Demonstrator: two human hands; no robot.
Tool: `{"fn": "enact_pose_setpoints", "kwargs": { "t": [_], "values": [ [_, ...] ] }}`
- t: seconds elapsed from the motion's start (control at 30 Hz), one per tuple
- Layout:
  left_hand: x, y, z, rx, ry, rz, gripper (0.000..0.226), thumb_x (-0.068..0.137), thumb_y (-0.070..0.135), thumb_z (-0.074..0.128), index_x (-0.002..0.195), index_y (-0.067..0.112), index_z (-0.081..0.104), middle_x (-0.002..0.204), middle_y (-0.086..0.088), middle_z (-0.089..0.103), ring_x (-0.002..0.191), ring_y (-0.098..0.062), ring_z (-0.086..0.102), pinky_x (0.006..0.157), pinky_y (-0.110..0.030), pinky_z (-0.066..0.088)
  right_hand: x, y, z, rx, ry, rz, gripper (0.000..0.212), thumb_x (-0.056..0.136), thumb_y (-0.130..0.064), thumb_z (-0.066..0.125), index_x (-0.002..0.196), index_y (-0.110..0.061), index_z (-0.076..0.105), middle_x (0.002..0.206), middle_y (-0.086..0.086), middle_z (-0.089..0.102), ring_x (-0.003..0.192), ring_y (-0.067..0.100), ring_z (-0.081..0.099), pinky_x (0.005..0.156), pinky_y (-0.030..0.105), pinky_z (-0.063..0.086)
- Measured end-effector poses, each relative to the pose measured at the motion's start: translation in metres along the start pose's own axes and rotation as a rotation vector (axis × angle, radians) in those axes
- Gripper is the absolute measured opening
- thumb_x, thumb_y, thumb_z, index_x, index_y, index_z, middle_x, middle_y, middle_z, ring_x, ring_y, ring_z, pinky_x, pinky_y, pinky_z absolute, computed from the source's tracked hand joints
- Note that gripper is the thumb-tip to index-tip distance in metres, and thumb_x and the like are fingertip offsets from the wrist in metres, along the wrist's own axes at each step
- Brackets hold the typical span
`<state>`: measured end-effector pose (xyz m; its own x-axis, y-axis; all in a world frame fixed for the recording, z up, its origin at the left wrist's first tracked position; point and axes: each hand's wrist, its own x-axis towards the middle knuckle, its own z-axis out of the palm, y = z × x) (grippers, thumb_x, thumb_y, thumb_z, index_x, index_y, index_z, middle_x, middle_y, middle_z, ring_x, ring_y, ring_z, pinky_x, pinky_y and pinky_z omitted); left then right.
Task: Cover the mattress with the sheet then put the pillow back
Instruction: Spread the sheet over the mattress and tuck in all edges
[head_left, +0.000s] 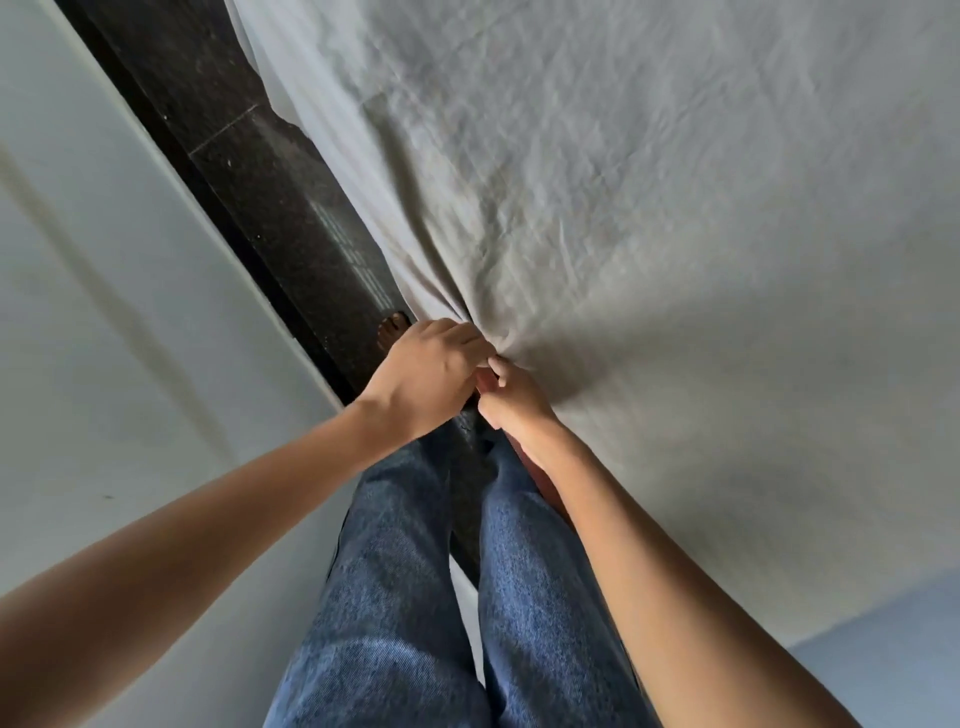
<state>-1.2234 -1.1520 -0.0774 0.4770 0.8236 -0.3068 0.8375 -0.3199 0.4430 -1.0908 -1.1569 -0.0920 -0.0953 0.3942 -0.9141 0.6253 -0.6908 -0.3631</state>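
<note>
Two bare hands meet at one spot: the left hand (426, 374) and right hand (511, 402) curl their fingers tight on a bunched fold of the single pale, crinkled sheet (649, 208). It lies spread wide, creases fanning outward, beside one strip of dark speckled stone floor (270, 208).

Pale wall (104, 260); dark speckled floor (249, 171)

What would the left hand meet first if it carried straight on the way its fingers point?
The sheet: the left hand grips its gathered edge, and only more of it seems to lie further along that line, though depth is unclear.
</note>
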Motion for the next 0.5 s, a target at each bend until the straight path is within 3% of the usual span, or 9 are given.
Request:
{"fn": "enact_pose_setpoints", "kwargs": {
  "t": [0.1, 0.17, 0.27, 0.37, 0.43, 0.5],
  "values": [
    [-0.002, -0.003, 0.009, 0.017, 0.033, -0.063, 0.030, 0.081, 0.011, 0.045, 0.096, 0.010, 0.071, 0.100, -0.005, 0.068, 0.097, -0.029, 0.063, 0.086, -0.042, 0.051, 0.018, -0.027, 0.005, -0.304, -0.051, 0.039, 0.031, 0.092, -0.011, 0.042, 0.120, -0.010, 0.055, 0.123, 0.011, 0.060, 0.107, 0.029, 0.059, 0.077, 0.027, 0.043],
    [0.001, -0.012, 0.013, 0.017, -0.003, -0.058, 0.045, 0.081, 0.020, 0.032, 0.103, 0.010, 0.071, 0.108, -0.005, 0.068, 0.105, -0.028, 0.062, 0.093, -0.040, 0.048, 0.029, -0.049, 0.004, -0.507, -0.148, 0.063, 0.033, 0.090, -0.003, 0.046, 0.122, -0.003, 0.054, 0.121, 0.015, 0.060, 0.098, 0.028, 0.059, 0.079, 0.028, 0.044],
    [0.004, -0.030, 0.018, 0.103, -0.053, -0.061, 0.049, 0.084, 0.025, 0.031, 0.115, 0.010, 0.066, 0.120, -0.006, 0.064, 0.117, -0.026, 0.057, 0.105, -0.042, 0.040, 0.041, -0.073, -0.005, -0.565, -0.253, 0.131, 0.037, 0.089, 0.005, 0.047, 0.126, 0.007, 0.051, 0.105, 0.021, 0.059, 0.091, 0.028, 0.054, 0.083, 0.033, 0.046],
    [0.013, -0.049, 0.018, 0.257, -0.057, 0.013, 0.042, 0.085, 0.021, 0.033, 0.106, 0.012, 0.068, 0.113, -0.005, 0.066, 0.115, -0.026, 0.057, 0.108, -0.042, 0.031, 0.026, -0.066, -0.004, -0.253, -0.197, 0.139, 0.019, 0.088, 0.001, 0.048, 0.105, 0.003, 0.058, 0.082, 0.013, 0.049, 0.074, 0.024, 0.050, 0.064, 0.028, 0.042],
    [0.027, -0.059, 0.014, 0.337, -0.074, 0.033, 0.039, 0.083, 0.019, 0.032, 0.094, 0.016, 0.069, 0.100, 0.001, 0.068, 0.107, -0.023, 0.059, 0.102, -0.037, 0.029, 0.006, -0.043, 0.001, -0.029, -0.092, 0.129, 0.015, 0.076, 0.003, 0.052, 0.088, -0.006, 0.056, 0.079, 0.008, 0.049, 0.073, 0.022, 0.048, 0.061, 0.028, 0.038],
    [0.041, -0.065, 0.006, 0.428, -0.129, 0.035, 0.033, 0.081, 0.017, 0.036, 0.087, 0.021, 0.068, 0.090, 0.009, 0.066, 0.100, -0.019, 0.058, 0.096, -0.032, 0.028, -0.012, -0.017, 0.004, 0.131, -0.057, 0.054, 0.046, 0.074, 0.005, 0.051, 0.116, -0.014, 0.056, 0.097, 0.004, 0.056, 0.088, 0.021, 0.054, 0.073, 0.029, 0.042]
  ]
}}
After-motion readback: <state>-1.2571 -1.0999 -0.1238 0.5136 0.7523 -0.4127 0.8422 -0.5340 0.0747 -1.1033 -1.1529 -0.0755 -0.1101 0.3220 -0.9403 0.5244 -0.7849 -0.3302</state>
